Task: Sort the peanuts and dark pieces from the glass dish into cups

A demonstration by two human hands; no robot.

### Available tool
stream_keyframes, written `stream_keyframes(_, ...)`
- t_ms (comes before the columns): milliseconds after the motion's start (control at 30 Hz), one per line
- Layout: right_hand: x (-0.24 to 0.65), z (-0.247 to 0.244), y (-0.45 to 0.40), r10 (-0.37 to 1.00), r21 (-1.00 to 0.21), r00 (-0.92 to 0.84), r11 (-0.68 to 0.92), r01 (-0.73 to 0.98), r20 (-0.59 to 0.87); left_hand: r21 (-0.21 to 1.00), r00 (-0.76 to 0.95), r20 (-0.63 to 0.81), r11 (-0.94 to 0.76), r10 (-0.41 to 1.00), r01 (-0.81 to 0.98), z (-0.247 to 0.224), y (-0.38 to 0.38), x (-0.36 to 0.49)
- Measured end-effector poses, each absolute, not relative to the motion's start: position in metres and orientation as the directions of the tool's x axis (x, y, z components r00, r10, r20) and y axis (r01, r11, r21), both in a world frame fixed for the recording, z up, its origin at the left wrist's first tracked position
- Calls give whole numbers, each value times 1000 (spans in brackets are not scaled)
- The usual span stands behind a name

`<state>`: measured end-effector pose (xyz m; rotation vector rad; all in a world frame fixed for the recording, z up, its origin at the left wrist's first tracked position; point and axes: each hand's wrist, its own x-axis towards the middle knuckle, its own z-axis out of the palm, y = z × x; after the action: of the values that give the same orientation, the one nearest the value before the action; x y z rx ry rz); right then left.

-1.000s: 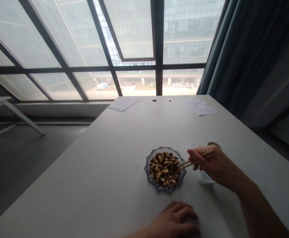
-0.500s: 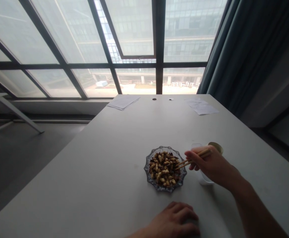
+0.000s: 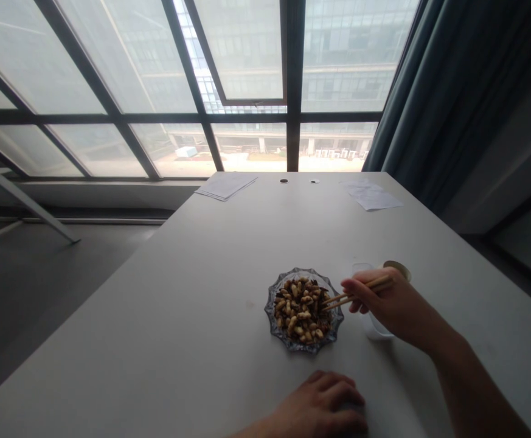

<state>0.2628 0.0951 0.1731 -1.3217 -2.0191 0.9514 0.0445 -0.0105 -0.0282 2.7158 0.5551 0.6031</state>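
Note:
My right hand (image 3: 384,301) is closed around a pair of wooden chopsticks (image 3: 337,299). Their tips touch the right side of a heap of peanuts (image 3: 298,307) mixed with darker pieces. The heap lies in a scalloped clear glass dish (image 3: 308,348) on the white table. Whether the tips pinch a piece is too small to tell. My left hand (image 3: 324,401) rests on the table just in front of the dish, its fingers loosely bent and slightly apart, with no object visible in it. A clear plastic container (image 3: 377,331) stands partly hidden behind my right hand.
Beyond my right hand, a round tan object (image 3: 397,267) shows only in part. Paper sheets lie at the table's (image 3: 178,292) far left (image 3: 226,186) and far right (image 3: 374,198). Windows and a dark curtain (image 3: 420,103) stand behind the table.
My right hand has shifted very slightly to the right with the chopsticks, whose tips stay at the peanuts. My left hand and the dish have kept their places.

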Motion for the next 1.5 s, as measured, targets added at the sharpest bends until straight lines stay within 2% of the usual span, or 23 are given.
stream_keyframes(300,259,170,97,922,-803,-387,256,538,34,387,844,305,-867,442,314,-31,-11,45)
stream_keyframes(400,260,169,97,921,-804,-390,253,538,28,411,834,333,-863,441,293,-30,-10,45)
stream_keyframes(533,260,171,96,904,-772,-422,312,554,62,421,809,394,-868,436,263,-29,-10,44)
stream_keyframes(700,257,174,95,876,-736,-474,382,559,94,400,837,327,-867,439,298,-29,-9,45)
stream_keyframes(833,258,175,92,883,-740,-467,348,575,51,396,822,368,-873,435,284,-30,-9,45)
stream_keyframes(1067,258,187,82,882,-734,-471,299,610,-32,347,839,340,-886,424,307,-27,-10,46)
stream_keyframes(1200,258,188,82,874,-729,-482,291,619,-59,377,833,349,-878,430,295,-28,-10,46)
stream_keyframes(1333,259,183,86,873,-708,-486,319,630,-39,417,822,356,-863,444,286,-29,-9,46)
stream_keyframes(1500,260,175,89,885,-748,-465,321,581,18,416,838,309,-856,449,305,-25,-10,45)
